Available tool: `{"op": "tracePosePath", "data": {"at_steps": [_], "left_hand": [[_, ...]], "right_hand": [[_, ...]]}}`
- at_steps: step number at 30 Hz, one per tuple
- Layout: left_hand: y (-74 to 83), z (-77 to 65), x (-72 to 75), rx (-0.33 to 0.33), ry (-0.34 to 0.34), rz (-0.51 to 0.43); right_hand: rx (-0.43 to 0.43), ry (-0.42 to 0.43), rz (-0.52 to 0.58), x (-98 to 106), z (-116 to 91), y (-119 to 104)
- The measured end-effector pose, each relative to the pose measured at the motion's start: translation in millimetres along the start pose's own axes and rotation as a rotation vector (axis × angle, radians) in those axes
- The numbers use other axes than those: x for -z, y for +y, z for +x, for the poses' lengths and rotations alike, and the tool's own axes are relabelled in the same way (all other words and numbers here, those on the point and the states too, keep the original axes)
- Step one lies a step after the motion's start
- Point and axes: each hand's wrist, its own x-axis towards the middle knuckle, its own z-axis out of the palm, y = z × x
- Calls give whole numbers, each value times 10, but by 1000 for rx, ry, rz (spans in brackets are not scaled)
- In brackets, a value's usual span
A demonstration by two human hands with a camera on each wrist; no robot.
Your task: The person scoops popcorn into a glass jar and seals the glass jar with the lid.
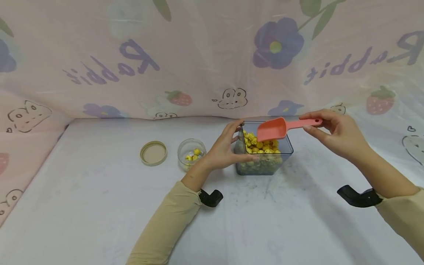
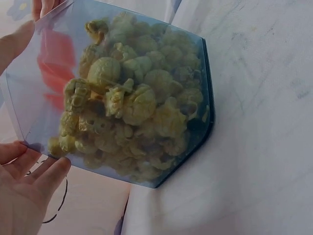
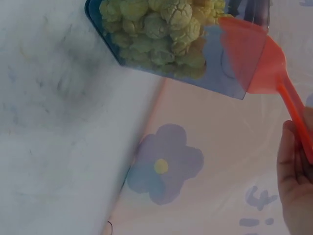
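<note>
A clear, blue-tinted rectangular box (image 1: 258, 167) stands upright on the table, part filled with yellow popcorn (image 1: 263, 146). My left hand (image 1: 223, 149) grips its left side, thumb along the near wall and fingers at the far left corner. In my right hand (image 1: 338, 132), a coral-pink scoop (image 1: 273, 129) is pinched by the handle. The scoop's bowl dips partly inside the box's opening, above or touching the popcorn; which of these I cannot tell. Through the box wall in the left wrist view the scoop (image 2: 56, 68) shows blurred. Whatever lies in its bowl is hidden.
Left of the box sits a small round clear jar (image 1: 183, 156) with a few popcorn pieces in it. Farther left lies a round beige-rimmed lid (image 1: 154, 153). A patterned pink cloth (image 1: 198, 55) rises behind the white table (image 1: 99, 191).
</note>
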Motion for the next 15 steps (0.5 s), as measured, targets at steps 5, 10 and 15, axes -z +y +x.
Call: {"op": "tracePosePath", "data": {"at_steps": [5, 10, 15], "left_hand": [[1, -3, -4, 22, 7, 3], [9, 8, -7, 27, 1, 10], [2, 4, -6, 33, 4, 13]], "right_hand": [[51, -11, -66, 45, 34, -41], [212, -9, -162, 81, 86, -100], [287, -9, -217, 62, 132, -137]]}}
